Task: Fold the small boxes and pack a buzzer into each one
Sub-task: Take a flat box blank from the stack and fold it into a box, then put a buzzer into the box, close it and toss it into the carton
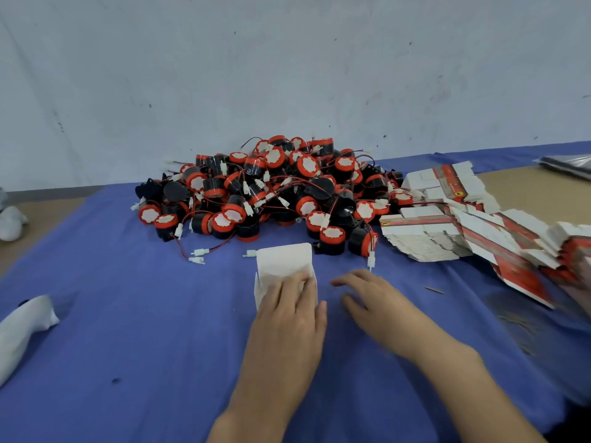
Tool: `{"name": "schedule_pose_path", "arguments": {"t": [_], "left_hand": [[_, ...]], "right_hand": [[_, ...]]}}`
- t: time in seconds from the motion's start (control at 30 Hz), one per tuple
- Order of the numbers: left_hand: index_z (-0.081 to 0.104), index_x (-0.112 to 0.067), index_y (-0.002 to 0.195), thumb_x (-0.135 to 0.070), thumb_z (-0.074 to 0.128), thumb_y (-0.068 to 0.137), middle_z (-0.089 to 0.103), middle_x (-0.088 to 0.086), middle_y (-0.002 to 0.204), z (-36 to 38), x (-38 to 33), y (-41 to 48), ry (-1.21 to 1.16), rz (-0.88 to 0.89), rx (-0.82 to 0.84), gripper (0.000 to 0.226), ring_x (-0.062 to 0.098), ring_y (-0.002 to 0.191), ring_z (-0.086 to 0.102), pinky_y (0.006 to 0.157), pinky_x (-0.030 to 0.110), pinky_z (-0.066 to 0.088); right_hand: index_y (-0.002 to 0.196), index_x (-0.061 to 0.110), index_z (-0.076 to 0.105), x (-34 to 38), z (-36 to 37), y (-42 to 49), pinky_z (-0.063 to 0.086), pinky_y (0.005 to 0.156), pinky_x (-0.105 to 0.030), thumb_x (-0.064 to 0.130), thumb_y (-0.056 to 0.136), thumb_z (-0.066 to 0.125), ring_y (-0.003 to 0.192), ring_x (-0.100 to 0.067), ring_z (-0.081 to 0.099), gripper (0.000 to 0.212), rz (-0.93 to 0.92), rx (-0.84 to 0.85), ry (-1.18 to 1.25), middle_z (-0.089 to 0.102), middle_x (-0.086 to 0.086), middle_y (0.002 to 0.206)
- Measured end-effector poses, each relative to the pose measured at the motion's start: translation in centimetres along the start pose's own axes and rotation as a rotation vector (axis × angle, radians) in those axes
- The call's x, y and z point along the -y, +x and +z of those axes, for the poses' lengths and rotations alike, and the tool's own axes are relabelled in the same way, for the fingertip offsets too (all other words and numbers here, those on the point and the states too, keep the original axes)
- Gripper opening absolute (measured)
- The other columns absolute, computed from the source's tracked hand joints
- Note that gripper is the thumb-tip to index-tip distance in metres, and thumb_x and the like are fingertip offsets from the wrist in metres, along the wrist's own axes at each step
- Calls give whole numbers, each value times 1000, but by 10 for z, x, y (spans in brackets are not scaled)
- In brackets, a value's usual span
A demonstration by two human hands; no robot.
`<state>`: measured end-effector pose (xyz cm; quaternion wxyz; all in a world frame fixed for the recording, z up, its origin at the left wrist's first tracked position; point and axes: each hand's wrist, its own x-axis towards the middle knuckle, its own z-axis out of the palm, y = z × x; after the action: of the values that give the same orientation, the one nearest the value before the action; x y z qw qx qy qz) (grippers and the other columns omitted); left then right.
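pressing partly folded white box (283,260) under straight-fingered left hand (289,311)
hovering right hand (367,290) just beside, fingers loose, grasping nothing

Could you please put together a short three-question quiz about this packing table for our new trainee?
1. True or false: the left hand presses on the white cardboard box blank.
2. The stacks of flat red-and-white box blanks lie on which side of the pile of round red-and-black buzzers? A) left B) right C) in front
3. Fill in: the right hand holds ____.

Key: 1 true; 2 B; 3 nothing.
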<state>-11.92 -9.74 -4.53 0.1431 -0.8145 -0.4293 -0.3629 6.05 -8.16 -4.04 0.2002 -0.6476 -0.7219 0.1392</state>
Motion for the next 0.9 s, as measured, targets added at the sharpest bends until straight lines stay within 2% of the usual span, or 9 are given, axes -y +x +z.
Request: {"name": "schedule_pose_path", "arguments": {"t": [0.1, 0.17, 0.3, 0.47, 0.57, 0.63, 0.7, 0.8, 0.9], "left_hand": [[67, -9, 122, -23, 44, 97, 62, 4, 119, -6, -9, 1, -149, -66, -112, 37, 17, 108, 51, 93, 31, 43], [65, -15, 124, -24, 44, 97, 59, -1, 122, -10, -9, -1, -239, -125, -136, 35, 13, 108, 49, 89, 30, 46], [54, -30, 129, -33, 37, 98, 49, -9, 128, -14, -3, -3, -362, -276, -125, 35, 7, 114, 44, 88, 35, 52], [53, -32, 130, -41, 32, 98, 43, -18, 128, -10, 7, -3, -418, -342, -143, 39, -5, 121, 36, 89, 37, 53], [53, -32, 129, -41, 32, 98, 42, -21, 127, -11, 10, -1, -432, -337, -163, 38, -6, 123, 36, 90, 37, 53], [51, -35, 128, -40, 32, 99, 42, -22, 126, -12, 12, -2, -435, -332, -184, 35, -5, 123, 37, 91, 34, 51], [50, -36, 127, -41, 32, 99, 42, -25, 125, -13, 12, -2, -446, -329, -199, 34, -4, 124, 38, 89, 35, 53], [49, -37, 128, -42, 32, 99, 40, -28, 128, -14, 12, -3, -472, -339, -199, 35, -3, 126, 37, 84, 41, 56], [47, -39, 128, -42, 32, 99, 40, -28, 129, -18, 10, -3, -477, -338, -205, 33, -2, 125, 39, 87, 38, 54]], "right_hand": [[144, 28, 49, -15, -8, 11, 41, 100, -30, 26, 106, 43, 131, -23, 42, 39, 101, -148, 18, 36, 0, 152], [146, 30, 46, -24, -13, 20, 43, 92, -30, 25, 105, 44, 120, -29, 49, 41, 162, -224, 74, 33, -7, 153], [151, 32, 41, -33, -17, 38, 49, 94, -40, 25, 106, 42, 121, -38, 52, 46, 251, -238, 184, 29, -16, 156], [144, 19, 46, -32, -8, 51, 47, 85, -41, 22, 104, 46, 106, -33, 54, 40, 291, -272, 229, 55, -14, 122], [131, 19, 55, -28, -3, 54, 44, 75, -33, 23, 104, 51, 98, -19, 55, 28, 294, -376, 353, 59, -4, 113], [122, 24, 60, -26, -4, 57, 40, 63, -20, 20, 104, 52, 89, -6, 55, 20, 285, -466, 475, 61, 5, 105], [112, 26, 63, -22, -11, 58, 40, 58, -10, 13, 103, 53, 89, -3, 56, 19, 237, -574, 616, 64, 9, 102], [104, 27, 63, -9, -30, 53, 44, 63, -8, 5, 100, 56, 82, -7, 58, 23, 126, -734, 834, 66, 7, 97], [104, 26, 63, 9, -54, 41, 46, 70, -12, 4, 101, 55, 85, -3, 62, 23, 46, -848, 898, 67, 9, 99]]}}
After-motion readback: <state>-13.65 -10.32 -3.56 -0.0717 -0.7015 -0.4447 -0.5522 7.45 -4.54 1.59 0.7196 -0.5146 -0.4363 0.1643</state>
